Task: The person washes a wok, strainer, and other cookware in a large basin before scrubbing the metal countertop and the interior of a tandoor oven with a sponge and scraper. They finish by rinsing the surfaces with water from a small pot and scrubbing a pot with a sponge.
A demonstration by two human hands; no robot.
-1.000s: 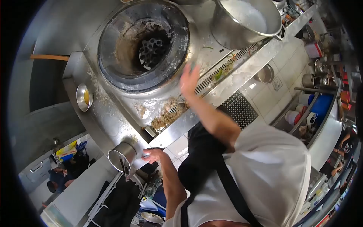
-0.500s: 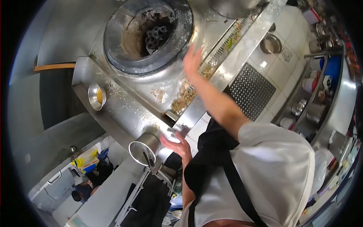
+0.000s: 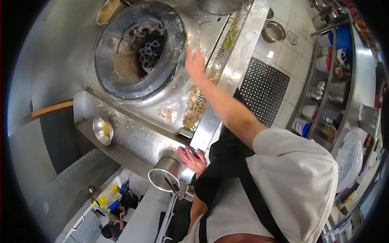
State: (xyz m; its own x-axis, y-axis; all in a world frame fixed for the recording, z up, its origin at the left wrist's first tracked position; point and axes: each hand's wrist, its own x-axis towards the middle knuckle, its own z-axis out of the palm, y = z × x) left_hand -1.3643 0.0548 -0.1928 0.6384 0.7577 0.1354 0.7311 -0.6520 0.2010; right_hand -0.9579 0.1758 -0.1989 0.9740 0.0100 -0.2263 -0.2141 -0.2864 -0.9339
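Near: the left hand (image 3: 193,160) was held with fingers released and spread at the surface (image 3: 133,131), just beside a metal pot (image 3: 170,165). Nothing was seen in its grip. Utensils (image 3: 174,187) leaned in the pot, handles over its rim.

Further out: food scraps (image 3: 194,106) lay unremoved beside the burner and against the drain grating (image 3: 222,54). Small pale bits were scattered over the surface near a metal bowl (image 3: 98,131) with yellow contents.

Right hand (image 3: 195,67): extended beside the rim of the round burner (image 3: 172,42), fingers released and apart, no object seen in them. The hand was blurred; contact with the rim could not be told.

Far: green pieces (image 3: 229,42) lay along the grating. A second bowl (image 3: 107,12), with brownish contents, sat past the burner.

Progress, as judged: no finished portion could be confirmed. Scraps were uncollected, both bowls held their contents, and the burner's opening was uncovered.
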